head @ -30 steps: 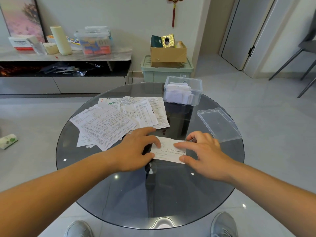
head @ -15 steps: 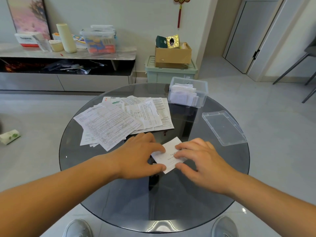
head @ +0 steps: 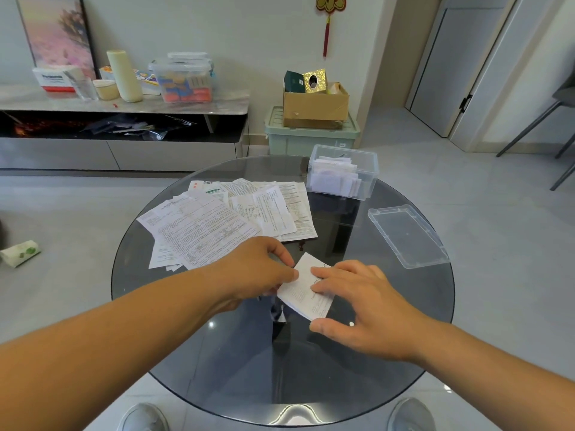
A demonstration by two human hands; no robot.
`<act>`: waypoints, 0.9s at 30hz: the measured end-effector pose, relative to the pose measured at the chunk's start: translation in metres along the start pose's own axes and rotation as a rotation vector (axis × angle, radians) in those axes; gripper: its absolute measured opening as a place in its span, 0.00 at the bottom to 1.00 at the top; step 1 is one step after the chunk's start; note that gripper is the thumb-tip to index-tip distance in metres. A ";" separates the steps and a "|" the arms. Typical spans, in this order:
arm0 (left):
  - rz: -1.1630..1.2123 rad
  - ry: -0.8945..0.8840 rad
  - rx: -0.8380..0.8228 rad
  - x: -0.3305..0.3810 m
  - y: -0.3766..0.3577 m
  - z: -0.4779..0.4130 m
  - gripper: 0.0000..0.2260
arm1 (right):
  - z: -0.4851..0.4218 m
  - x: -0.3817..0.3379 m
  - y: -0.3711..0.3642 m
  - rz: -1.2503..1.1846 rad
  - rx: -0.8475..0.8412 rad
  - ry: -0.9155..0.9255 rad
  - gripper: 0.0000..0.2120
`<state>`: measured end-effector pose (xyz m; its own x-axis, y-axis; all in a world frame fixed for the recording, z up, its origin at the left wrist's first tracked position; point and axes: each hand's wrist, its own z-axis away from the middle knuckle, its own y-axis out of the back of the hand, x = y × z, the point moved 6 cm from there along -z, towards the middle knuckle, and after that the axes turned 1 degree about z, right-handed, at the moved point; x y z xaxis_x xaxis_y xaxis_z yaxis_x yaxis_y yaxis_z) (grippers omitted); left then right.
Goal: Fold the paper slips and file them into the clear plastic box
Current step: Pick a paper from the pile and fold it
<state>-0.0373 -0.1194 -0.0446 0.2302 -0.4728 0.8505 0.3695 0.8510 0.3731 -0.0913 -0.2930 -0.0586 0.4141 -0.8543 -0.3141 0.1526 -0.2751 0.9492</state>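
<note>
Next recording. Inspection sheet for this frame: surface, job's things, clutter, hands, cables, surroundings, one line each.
Surface: round dark glass table, carrying papers, box and lid.
Job's things: folded slip at near centre; loose slips fanned out beyond the left hand; clear plastic box open, holding folded slips; lid lying to its right.
Clutter: white-and-green packet on the floor, left.
Hands: left hand pinches the folded slip's edge; right hand presses it flat.
Cables: nothing seen.
Surroundings: sideboard with containers; cardboard box on a green bin.
</note>
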 end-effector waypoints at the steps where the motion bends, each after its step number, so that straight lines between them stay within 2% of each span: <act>1: 0.012 0.015 -0.028 0.000 -0.001 0.001 0.06 | 0.000 0.000 0.000 -0.004 -0.005 -0.001 0.31; 5: 0.007 0.024 -0.126 -0.003 -0.004 0.004 0.05 | 0.001 0.007 0.001 -0.044 0.000 -0.049 0.39; 9: 0.125 0.039 -0.321 -0.008 -0.013 0.010 0.09 | 0.001 0.008 0.003 -0.032 0.030 -0.047 0.43; 12: 0.200 0.038 -0.361 -0.008 -0.012 0.015 0.09 | 0.000 0.006 0.001 -0.001 0.074 -0.013 0.40; 15: 0.169 0.018 -0.404 -0.008 -0.012 0.018 0.16 | -0.002 0.007 0.001 0.015 0.134 -0.003 0.29; 19: -0.086 -0.111 -0.349 -0.006 -0.013 0.018 0.14 | -0.005 0.009 0.007 -0.099 0.203 -0.004 0.10; 21: -0.252 -0.229 -0.263 -0.001 -0.016 0.013 0.11 | -0.009 0.013 0.010 -0.167 0.223 -0.050 0.09; 24: -0.486 -0.410 0.014 0.009 -0.014 0.000 0.15 | -0.015 0.020 0.012 -0.208 0.258 -0.155 0.09; 26: -0.598 -0.440 0.130 0.008 -0.015 -0.009 0.17 | -0.018 0.024 0.012 -0.218 0.257 -0.226 0.09; 27: -0.634 -0.433 0.155 0.005 -0.016 -0.013 0.17 | -0.018 0.026 0.011 -0.226 0.244 -0.270 0.13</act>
<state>-0.0301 -0.1384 -0.0507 -0.3665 -0.7753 0.5144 0.1752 0.4854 0.8565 -0.0627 -0.3102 -0.0562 0.1399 -0.8362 -0.5302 -0.0180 -0.5376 0.8430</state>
